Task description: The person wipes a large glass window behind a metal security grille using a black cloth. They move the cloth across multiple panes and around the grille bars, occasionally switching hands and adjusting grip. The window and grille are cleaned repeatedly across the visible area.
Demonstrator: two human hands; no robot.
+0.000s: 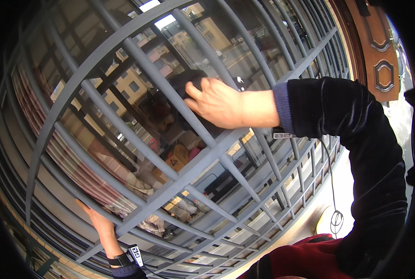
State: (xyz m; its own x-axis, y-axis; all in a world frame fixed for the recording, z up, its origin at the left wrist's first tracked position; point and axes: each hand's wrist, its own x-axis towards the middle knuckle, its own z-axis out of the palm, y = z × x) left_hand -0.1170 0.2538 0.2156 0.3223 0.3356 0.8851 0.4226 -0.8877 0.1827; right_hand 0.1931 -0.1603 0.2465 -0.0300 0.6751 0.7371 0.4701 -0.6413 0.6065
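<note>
My right hand is raised at the window bars, its fingers bent beside a round grey metal bar. Dark material or a reflection lies behind those fingers; whether they hold anything is unclear. Low on the left, my left hand rests by the window grille, with a finger extended under a slanting bar; its grip is partly hidden. The grey metal window grille spans the view before a glass pane that reflects buildings. A black strap and a small printed tag are at my left wrist.
Behind the glass hang striped curtains, near a cardboard box and plastic bags. A carved wooden door stands at upper right. A thin cable hangs from my right sleeve and ends in a coil.
</note>
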